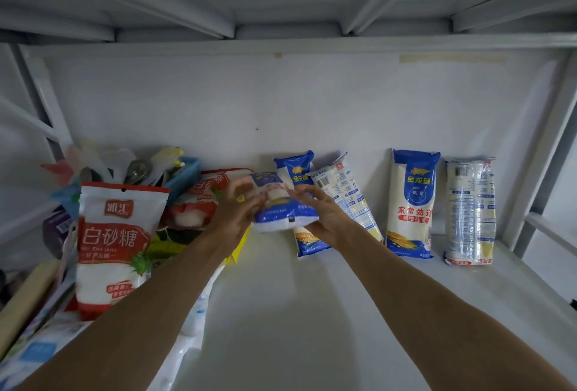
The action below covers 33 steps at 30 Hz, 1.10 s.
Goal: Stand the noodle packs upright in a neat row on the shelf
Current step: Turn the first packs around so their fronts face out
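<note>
A blue-and-white noodle pack is held between my left hand and my right hand, tilted with its bottom end toward me, above the white shelf. Behind it, against the back wall, a blue pack stands upright, partly hidden. A pack showing its printed back leans to the left beside it. Further right stand an upright blue pack and an upright clear pack, with a gap between them.
On the left stands a red-and-white sugar bag, with a red bag and a blue basket of utensils behind it. Plastic bags lie at the front left. The shelf's metal frame rises at the right.
</note>
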Available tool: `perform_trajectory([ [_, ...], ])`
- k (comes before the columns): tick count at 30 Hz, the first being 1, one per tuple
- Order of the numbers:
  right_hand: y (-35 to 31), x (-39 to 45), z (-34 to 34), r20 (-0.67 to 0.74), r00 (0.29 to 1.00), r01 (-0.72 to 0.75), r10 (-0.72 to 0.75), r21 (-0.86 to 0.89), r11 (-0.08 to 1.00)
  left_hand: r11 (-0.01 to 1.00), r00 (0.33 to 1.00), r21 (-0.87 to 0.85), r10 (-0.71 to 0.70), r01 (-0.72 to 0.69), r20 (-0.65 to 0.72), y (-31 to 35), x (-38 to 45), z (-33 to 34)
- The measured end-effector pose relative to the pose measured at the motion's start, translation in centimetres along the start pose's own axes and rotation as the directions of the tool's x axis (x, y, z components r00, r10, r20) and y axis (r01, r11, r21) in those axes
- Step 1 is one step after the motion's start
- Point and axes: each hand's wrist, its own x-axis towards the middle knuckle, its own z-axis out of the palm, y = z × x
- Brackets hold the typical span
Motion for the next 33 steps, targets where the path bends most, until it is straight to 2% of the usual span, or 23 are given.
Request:
perform_trajectory([
  [5, 1.1, 0.0, -0.6, -0.092, 0.990, -0.108, 0.106, -0.024, 0.994, 0.992, 0.993, -0.041, -0.121, 0.122, 0.014, -1.9, -0.5, 0.0],
  [8, 1.9, -0.1, -0.8, -0.124, 0.985, -0.121, 0.117, -0.024, 0.992, 0.973, 0.971, -0.025, -0.232, 0.231, -0.063, -2.6, -0.6, 0.3],
  [11, 2.8, 0.0, -1.3, -0.137, 0.985, -0.114, 0.103, -0.076, 0.991, 0.967, 0.963, -0.019, -0.255, 0.254, -0.086, -3.0, -0.7, 0.3],
  [15, 4.2, -0.2, -1.7, -0.142, 0.987, -0.095, 0.080, -0.106, 0.990, 0.974, 0.970, 0.029, -0.221, 0.225, -0.096, -3.0, -0.9, 0.2],
  [20, 4.5, 0.7, 0.5, -0.135, 0.989, 0.043, -0.066, -0.165, 0.985, 0.970, 0.979, 0.219, -0.061, 0.103, -0.192, -1.9, 0.8, 0.3],
  [23, 4.0, 2.2, 1.8, -0.181, 0.979, 0.048, -0.095, -0.249, 0.967, 0.959, 0.974, 0.278, 0.008, 0.057, -0.226, -1.2, 2.1, 0.7],
  [28, 4.7, 6.3, 2.2, -0.257, 0.956, 0.023, -0.142, -0.416, 0.909, 0.963, 0.934, 0.261, 0.032, 0.066, -0.356, -2.1, 4.6, 1.1],
  [33, 5.3, 8.0, 1.4, -0.287, 0.945, -0.019, -0.157, -0.528, 0.849, 0.946, 0.921, 0.301, 0.004, 0.123, -0.389, -4.1, 6.6, 1.1],
])
